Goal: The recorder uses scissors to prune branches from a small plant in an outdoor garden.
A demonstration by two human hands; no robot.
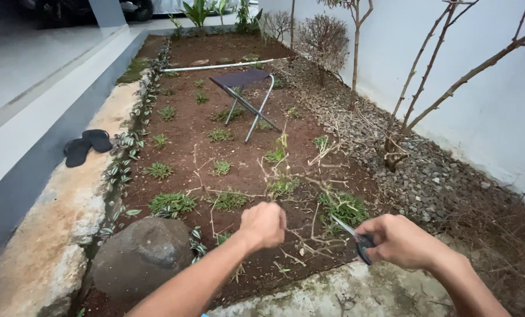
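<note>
- Head view: garden bed of reddish soil (186, 147) with small green plant tufts; grey boulder (140, 253) at near left, just beside the left forearm.
- Folding stool (246, 97) upright mid-bed, white pipe (221, 66) lying behind it; pair of black sandals (86, 147) on the concrete edge at left.
- Gravel strip (403, 176) and bare shrub (397, 147) along white wall at right.
- No packages or labels visible.
- Left hand (263, 225) fisted shut around a thin dry twig (300, 235), knuckles up, arm reaching in from below.
- Right hand (400, 240) closed around dark handles of scissors (353, 235); blades pointing left at the twig, near the left hand; contact unclear.
</note>
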